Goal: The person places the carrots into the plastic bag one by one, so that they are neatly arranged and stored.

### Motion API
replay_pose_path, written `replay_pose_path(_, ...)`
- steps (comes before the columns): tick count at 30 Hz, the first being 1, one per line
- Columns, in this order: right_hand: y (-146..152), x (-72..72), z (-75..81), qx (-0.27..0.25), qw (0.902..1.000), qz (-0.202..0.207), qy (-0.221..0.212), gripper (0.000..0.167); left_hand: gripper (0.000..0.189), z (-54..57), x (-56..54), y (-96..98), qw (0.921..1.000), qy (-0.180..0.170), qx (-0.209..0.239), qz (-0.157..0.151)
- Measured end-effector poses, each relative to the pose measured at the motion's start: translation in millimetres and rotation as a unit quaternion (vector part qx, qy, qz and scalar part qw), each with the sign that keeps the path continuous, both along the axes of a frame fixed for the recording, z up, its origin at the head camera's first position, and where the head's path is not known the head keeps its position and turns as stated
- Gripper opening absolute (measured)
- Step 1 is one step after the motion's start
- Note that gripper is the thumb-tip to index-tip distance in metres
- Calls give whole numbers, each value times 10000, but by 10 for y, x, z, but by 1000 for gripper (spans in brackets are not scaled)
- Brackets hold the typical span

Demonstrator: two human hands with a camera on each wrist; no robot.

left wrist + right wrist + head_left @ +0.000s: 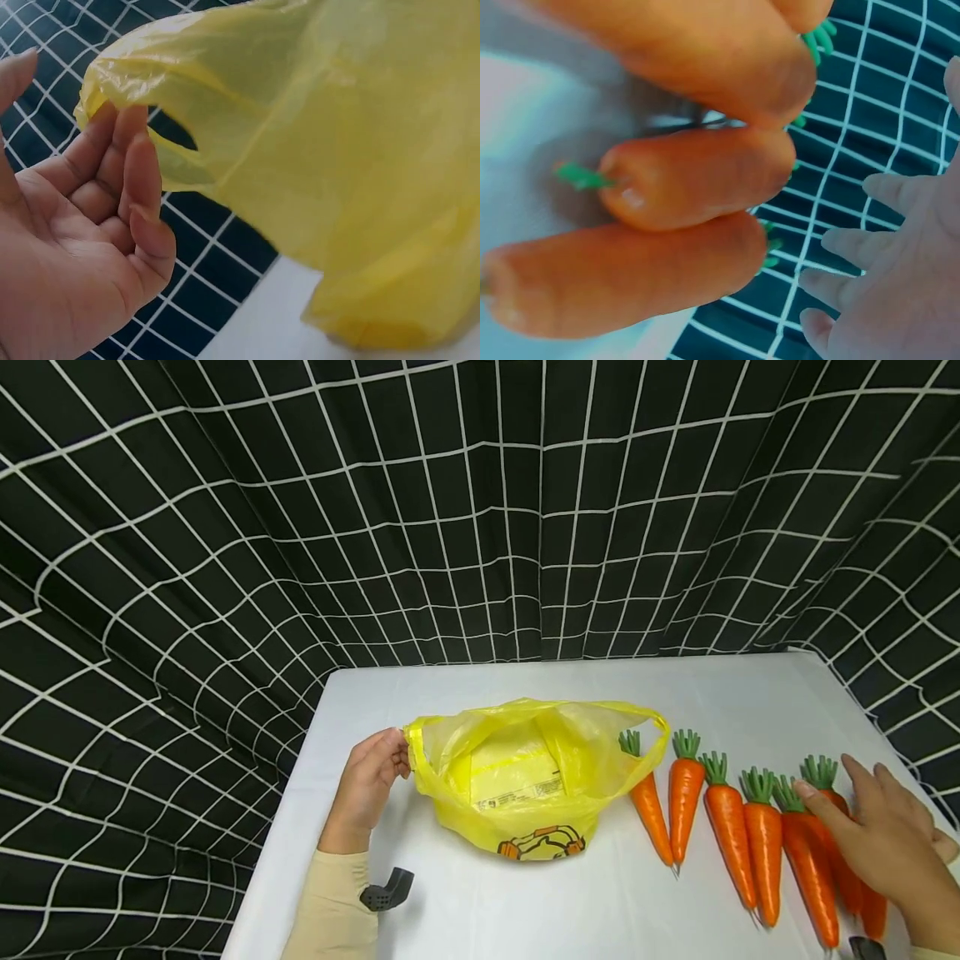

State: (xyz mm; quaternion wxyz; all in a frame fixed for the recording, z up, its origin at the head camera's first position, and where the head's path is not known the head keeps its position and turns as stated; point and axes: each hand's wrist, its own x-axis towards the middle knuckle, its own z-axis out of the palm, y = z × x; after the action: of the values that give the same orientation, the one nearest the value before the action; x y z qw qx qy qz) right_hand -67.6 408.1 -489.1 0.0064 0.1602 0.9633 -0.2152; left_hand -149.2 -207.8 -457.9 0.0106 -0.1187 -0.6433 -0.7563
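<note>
A yellow plastic bag (517, 777) stands on the table with its mouth spread open and one handle loop flopped to the right. My left hand (372, 774) grips the bag's left handle; in the left wrist view the curled fingers (139, 165) hook into that handle (124, 82). Over at the right, my right hand (885, 827) hovers above the carrots at that end, fingers spread and holding nothing. Beneath it, the rightmost carrots (810, 868) are partly hidden. The right wrist view shows orange carrots (697, 176) beside the open right hand (900, 262).
More orange carrots with green tops, such as one carrot (684, 802) and another carrot (727, 835), lie in a row right of the bag. A white table (465, 910) carries everything. Black cloth with a white grid (480, 527) hangs behind and at both sides.
</note>
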Motion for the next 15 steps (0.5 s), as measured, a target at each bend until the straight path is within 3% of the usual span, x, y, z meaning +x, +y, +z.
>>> replay_pose_path(7,109,5,-55,-344,9988,-258,-240,96,15,-19,-1,121,9986,-119,461,-223)
replay_pose_path(15,173,47,-74,-1076,9926,-540,-162,87,21,-104,-17,188,9857,14,1512,-746)
